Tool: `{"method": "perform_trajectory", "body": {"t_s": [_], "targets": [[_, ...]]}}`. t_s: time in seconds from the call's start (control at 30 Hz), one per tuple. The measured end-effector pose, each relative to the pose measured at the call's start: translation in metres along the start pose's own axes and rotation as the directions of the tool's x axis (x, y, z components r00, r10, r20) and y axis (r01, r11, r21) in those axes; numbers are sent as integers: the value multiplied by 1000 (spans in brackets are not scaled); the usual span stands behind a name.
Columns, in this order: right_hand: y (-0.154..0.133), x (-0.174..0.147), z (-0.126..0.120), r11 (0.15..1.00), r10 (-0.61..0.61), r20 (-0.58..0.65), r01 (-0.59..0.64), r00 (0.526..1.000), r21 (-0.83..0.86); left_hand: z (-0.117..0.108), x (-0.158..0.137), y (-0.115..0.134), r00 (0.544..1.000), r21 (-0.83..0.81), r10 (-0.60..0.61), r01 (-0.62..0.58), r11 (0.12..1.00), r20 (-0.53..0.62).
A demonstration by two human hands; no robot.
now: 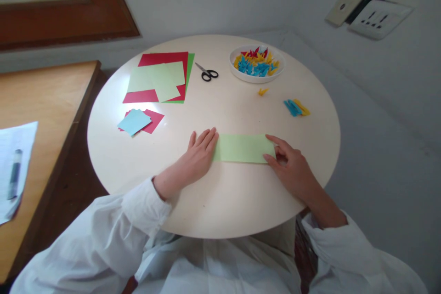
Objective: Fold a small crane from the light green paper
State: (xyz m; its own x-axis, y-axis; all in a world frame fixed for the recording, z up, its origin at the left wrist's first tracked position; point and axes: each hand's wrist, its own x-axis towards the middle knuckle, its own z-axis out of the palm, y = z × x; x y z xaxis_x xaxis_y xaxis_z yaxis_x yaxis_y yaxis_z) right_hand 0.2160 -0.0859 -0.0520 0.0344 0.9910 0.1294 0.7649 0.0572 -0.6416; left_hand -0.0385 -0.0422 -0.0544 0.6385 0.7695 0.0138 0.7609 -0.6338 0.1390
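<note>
A light green strip of paper lies lengthwise on the round white table in front of me. My left hand rests flat over its left end, fingers stretched out, covering that edge. At the right end, my right hand holds the paper between thumb and forefinger, the thumb at the lower corner and the forefinger at the upper one. Beyond the strip sits one small yellow folded paper piece. Blue and yellow folded pieces lie together farther right.
A white dish of colourful folded paper pieces stands at the back right of the table. Black-handled scissors lie beside red and green paper sheets. Small paper squares are at left. A wooden desk flanks the table.
</note>
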Motion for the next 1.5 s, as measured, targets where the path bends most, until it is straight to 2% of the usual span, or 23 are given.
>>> {"method": "perform_trajectory", "body": {"t_s": [0.27,0.4,0.53,0.63,0.7,0.77,0.83,0.9,0.97,1.03,1.07,1.13,1.23,1.33,1.43,1.5], "targets": [[1,-2,-3,999,-13,-44,12,999,-33,-2,1,0,1000,-17,-9,10,1000,29],[1,-3,-7,998,-54,-90,52,994,-27,-1,-1,-2,1000,-87,-8,7,996,-11],[-12,9,-23,970,-237,-175,222,956,-101,2,-3,-6,994,-238,7,-33,971,-113],[-36,30,-39,903,-426,-261,389,866,-182,-2,-2,-10,972,-421,-87,-13,907,-218],[-56,50,-46,869,-494,-297,452,817,-204,-8,-2,-15,929,-569,-243,45,821,-278],[-75,75,-47,859,-511,-361,481,780,-174,-15,-2,-22,843,-717,-437,91,691,-313],[-91,106,-41,855,-493,-420,513,762,-75,-21,-2,-30,741,-825,-585,75,560,-329],[-106,140,-26,844,-452,-448,533,771,66,-25,-2,-38,660,-887,-672,17,462,-337],[-119,172,-6,826,-388,-416,510,822,238,-25,-1,-44,605,-923,-725,-47,382,-331],[-133,197,19,809,-329,-337,448,882,382,-23,0,-49,560,-932,-758,-78,354,-335],[-138,207,33,806,-294,-276,393,915,442,-22,0,-52,538,-934,-772,-89,346,-337],[-146,219,59,856,-156,-62,166,986,489,-19,2,-57,493,-938,-801,-105,331,-338],[-146,227,91,899,-94,94,44,991,437,-15,3,-63,448,-942,-830,-115,315,-332],[-135,229,108,937,-53,220,-27,974,347,-14,3,-64,445,-944,-834,-108,310,-325],[-125,230,111,967,-24,336,-64,942,247,-17,3,-61,474,-944,-819,-98,316,-323],[-122,230,105,980,-10,394,-69,919,185,-20,3,-58,523,-940,-788,-90,328,-325]]}}
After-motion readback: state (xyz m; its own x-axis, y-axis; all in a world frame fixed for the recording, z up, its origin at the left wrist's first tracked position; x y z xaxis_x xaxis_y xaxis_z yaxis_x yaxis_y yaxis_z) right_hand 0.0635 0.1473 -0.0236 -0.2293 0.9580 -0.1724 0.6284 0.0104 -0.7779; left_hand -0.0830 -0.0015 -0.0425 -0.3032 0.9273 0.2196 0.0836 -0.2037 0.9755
